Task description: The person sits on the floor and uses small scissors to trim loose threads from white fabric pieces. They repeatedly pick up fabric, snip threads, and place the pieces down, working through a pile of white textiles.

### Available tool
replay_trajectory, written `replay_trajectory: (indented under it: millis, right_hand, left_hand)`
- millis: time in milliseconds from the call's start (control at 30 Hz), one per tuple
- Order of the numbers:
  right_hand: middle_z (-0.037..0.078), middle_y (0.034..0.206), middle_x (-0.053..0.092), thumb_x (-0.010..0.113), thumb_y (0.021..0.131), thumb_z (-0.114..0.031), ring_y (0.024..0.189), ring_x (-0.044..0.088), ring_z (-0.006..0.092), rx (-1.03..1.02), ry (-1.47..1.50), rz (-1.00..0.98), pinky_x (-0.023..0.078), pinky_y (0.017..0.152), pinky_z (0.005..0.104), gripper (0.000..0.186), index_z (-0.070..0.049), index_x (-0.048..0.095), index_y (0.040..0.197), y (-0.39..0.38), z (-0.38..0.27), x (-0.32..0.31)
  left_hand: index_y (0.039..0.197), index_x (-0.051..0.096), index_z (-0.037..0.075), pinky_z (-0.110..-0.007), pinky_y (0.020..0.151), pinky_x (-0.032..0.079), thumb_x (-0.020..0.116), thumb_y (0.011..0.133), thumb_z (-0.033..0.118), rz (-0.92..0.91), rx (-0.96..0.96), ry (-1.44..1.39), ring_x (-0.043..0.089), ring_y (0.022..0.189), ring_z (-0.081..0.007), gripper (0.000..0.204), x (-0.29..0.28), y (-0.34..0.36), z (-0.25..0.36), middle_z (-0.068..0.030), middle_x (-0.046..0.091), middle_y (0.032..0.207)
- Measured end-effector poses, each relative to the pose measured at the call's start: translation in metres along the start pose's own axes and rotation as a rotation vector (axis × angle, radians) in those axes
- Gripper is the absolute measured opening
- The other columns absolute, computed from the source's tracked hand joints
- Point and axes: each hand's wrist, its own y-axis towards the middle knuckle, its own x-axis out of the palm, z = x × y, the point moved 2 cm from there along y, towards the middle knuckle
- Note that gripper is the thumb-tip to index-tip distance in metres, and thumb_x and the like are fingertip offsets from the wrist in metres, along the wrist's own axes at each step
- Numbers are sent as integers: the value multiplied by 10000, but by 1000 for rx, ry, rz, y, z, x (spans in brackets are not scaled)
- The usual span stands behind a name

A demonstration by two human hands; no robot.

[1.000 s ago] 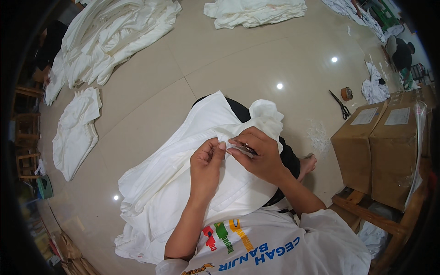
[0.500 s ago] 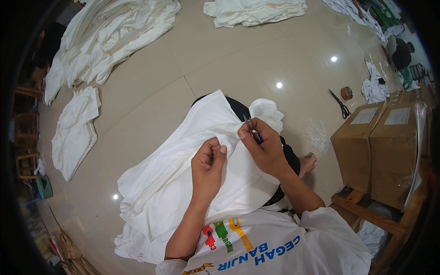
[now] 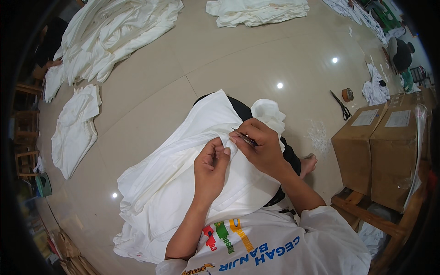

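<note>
A large piece of white cloth (image 3: 178, 156) is spread across my lap and trails down to the floor on the left. My left hand (image 3: 211, 167) is closed, its thumb and fingers pinching a fold of this cloth. Just to its right, my right hand (image 3: 266, 149) grips small thread snips (image 3: 247, 139), mostly covered by the fingers. Their pointed tip lies close to the cloth beside the left fingertips; whether it touches the fabric I cannot tell.
On the floor to the right are black scissors (image 3: 341, 106), a tape roll (image 3: 348, 95) and white thread scraps (image 3: 318, 136). Cardboard boxes (image 3: 360, 149) stand beside a wooden frame (image 3: 371, 215). White cloth piles (image 3: 114, 39) lie far left, with a smaller stack (image 3: 256, 13) at the far middle.
The snips have swung from pointing away to pointing left, and my right hand has come closer to the left. My left hand shifted slightly right, still pinching the cloth.
</note>
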Motion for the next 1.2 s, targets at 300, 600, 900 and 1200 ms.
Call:
replay_trajectory:
  millis: [300, 600, 900, 1200]
  right_hand:
    - [106, 962, 643, 696, 976, -36, 789, 644, 221, 41, 16, -49, 499, 671, 331, 102, 19, 623, 1021, 4, -4, -1]
    - [108, 940, 657, 677, 996, -42, 779, 640, 208, 130, 78, -71, 496, 670, 323, 84, 10, 627, 1039, 3, -5, 0]
    - [103, 985, 690, 648, 1029, -69, 772, 629, 165, 134, 146, 16, 512, 696, 292, 128, 16, 661, 1124, 1, 6, 6]
    - [-1, 844, 638, 629, 1042, -100, 714, 527, 35, 330, 334, 90, 416, 632, 217, 168, -10, 678, 1175, -15, -6, 6]
  left_hand:
    - [1129, 588, 25, -208, 799, 424, 656, 1017, 48, 41, 70, 12, 477, 871, -56, 133, 5, 0, 2, 29, 556, 969]
    - [1061, 559, 43, -194, 676, 403, 654, 1039, 55, 90, 107, -13, 488, 780, -24, 99, 8, 6, 3, 30, 556, 914]
    - [1113, 545, 51, -181, 612, 380, 657, 1033, 33, 161, 125, -142, 498, 719, -8, 139, 16, 4, 12, -1, 681, 967]
    - [1090, 631, 24, -207, 672, 415, 659, 1057, 144, 165, 58, -28, 534, 755, -29, 128, 10, 5, 7, 11, 688, 863]
